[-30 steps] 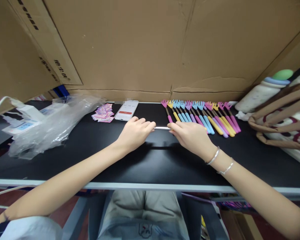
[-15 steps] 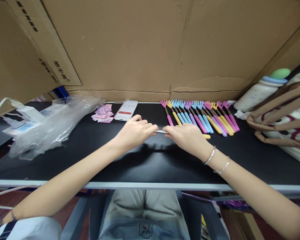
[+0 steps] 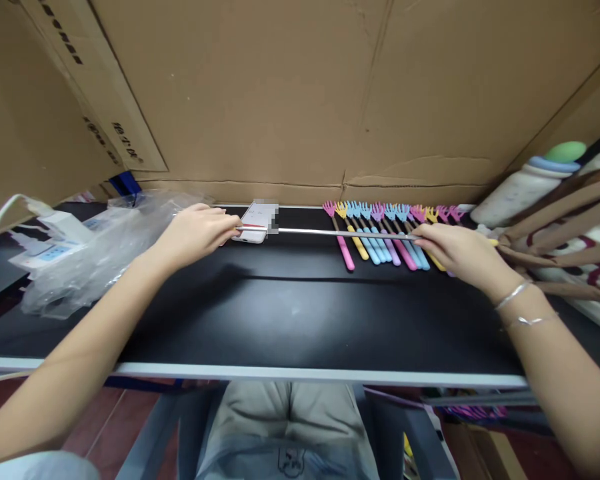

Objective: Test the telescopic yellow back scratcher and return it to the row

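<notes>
My left hand point(image 3: 199, 230) is closed around one end of a telescopic back scratcher point(image 3: 320, 232). Its thin metal rod stretches level above the table to my right hand point(image 3: 463, 259), which grips the handle end; a bit of yellow pokes out beyond that hand. The clawed head is hidden, apparently inside my left fingers. Behind the rod lies a row of back scratchers point(image 3: 347, 253) with pink, yellow, blue and purple handles, claws pointing to the back. My right hand covers some of their handles.
A phone point(image 3: 254, 213) lies behind the rod near my left hand. Crumpled clear plastic bags point(image 3: 100, 267) and a white power strip point(image 3: 55, 250) are on the left. A bottle point(image 3: 525, 187) and a brown-handled bag point(image 3: 570, 247) stand right. Cardboard point(image 3: 260, 93) walls the back.
My hands have moved apart, left and right, and the back scratcher's rod has been drawn out long between them. My left hand now covers most of the small pink cards.
</notes>
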The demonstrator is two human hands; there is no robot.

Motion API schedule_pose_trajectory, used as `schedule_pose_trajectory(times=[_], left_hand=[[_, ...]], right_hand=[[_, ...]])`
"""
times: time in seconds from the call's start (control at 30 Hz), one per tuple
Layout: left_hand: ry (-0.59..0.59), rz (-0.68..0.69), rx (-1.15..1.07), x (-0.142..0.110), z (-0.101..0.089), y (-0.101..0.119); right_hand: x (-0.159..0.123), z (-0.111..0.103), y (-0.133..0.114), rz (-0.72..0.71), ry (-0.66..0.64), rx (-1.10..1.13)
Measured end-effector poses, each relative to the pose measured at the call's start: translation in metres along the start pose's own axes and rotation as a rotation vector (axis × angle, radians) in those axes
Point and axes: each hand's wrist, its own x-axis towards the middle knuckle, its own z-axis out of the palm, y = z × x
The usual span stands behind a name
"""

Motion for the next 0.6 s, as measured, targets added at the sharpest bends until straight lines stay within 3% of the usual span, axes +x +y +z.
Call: schedule_pose_trajectory(times=[0.13, 0.3, 0.5, 0.6], left_hand=[[-0.109, 0.014, -0.167, -0.005, 0.011, 0.001], [-0.24, 0.006, -0.336, -0.005, 0.008, 0.003], [-0.19, -0.123, -0.359, -0.011, 0.003, -0.005], [-0.144, -0.139, -0.354, -0.012, 0.002, -0.006]], right_hand=[[-0.001, 0.007, 0.001, 0.039, -0.151, 0.255], [-0.005, -0.001, 0.0, 0.158, -0.285, 0.382], [-0.012, -0.01, 0.006, 0.299, -0.296, 0.438], [-0.011, -0.012, 0.004, 0.29, -0.263, 0.433]])
